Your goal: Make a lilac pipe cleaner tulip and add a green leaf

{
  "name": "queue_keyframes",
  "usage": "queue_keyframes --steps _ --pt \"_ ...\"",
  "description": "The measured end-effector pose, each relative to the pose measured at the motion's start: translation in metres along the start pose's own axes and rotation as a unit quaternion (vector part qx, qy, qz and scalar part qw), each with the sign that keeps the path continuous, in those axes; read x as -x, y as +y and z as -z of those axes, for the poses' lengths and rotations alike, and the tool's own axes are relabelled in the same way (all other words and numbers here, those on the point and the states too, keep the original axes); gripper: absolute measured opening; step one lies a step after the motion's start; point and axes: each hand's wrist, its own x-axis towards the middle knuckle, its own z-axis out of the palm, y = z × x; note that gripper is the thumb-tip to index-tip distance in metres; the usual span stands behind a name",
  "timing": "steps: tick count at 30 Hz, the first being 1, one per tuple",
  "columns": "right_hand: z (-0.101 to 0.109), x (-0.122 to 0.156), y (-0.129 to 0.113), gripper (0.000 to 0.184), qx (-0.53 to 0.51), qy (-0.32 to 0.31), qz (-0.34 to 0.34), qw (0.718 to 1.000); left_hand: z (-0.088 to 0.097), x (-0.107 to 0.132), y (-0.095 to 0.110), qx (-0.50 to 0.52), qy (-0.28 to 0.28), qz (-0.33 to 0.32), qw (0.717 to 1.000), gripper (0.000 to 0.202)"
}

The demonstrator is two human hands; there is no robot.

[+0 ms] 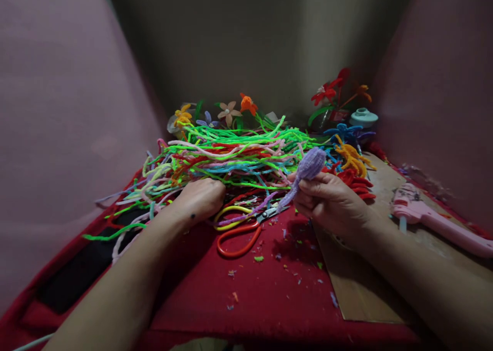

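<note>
My right hand [331, 203] is closed around a lilac pipe-cleaner bud [309, 165] whose fuzzy stem trails down to the left. My left hand [199, 198] rests knuckles-up at the near edge of a big heap of coloured pipe cleaners [231, 158], its fingers curled under and hidden among the strands. Between the two hands lie scissors with red and yellow handles [241, 228] on the red cloth [269, 289].
Finished pipe-cleaner flowers [229, 112] stand behind the heap, with more red, orange and blue ones [339, 97] at the back right. A pink glue gun [427, 217] lies on a brown board [362, 284] at right. Small clippings litter the cloth.
</note>
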Motion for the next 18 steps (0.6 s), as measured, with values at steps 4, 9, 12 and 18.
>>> queue_keyframes --steps 4,9,12,18 --pt "0.0 -0.001 0.001 0.011 0.01 -0.006 0.003 1.0 -0.005 -0.005 -0.001 0.004 0.025 0.01 1.0 0.034" --pt "0.001 -0.002 0.001 0.008 0.009 -0.007 0.004 1.0 -0.013 -0.011 0.005 -0.016 0.044 0.03 0.998 0.027" --pt "0.0 -0.001 0.0 0.006 -0.004 -0.006 0.004 1.0 -0.013 -0.011 0.008 -0.024 0.052 0.025 0.998 0.025" --pt "-0.001 0.0 -0.001 0.006 0.001 -0.007 -0.005 1.0 -0.01 -0.009 0.019 -0.028 0.103 0.016 0.994 0.03"
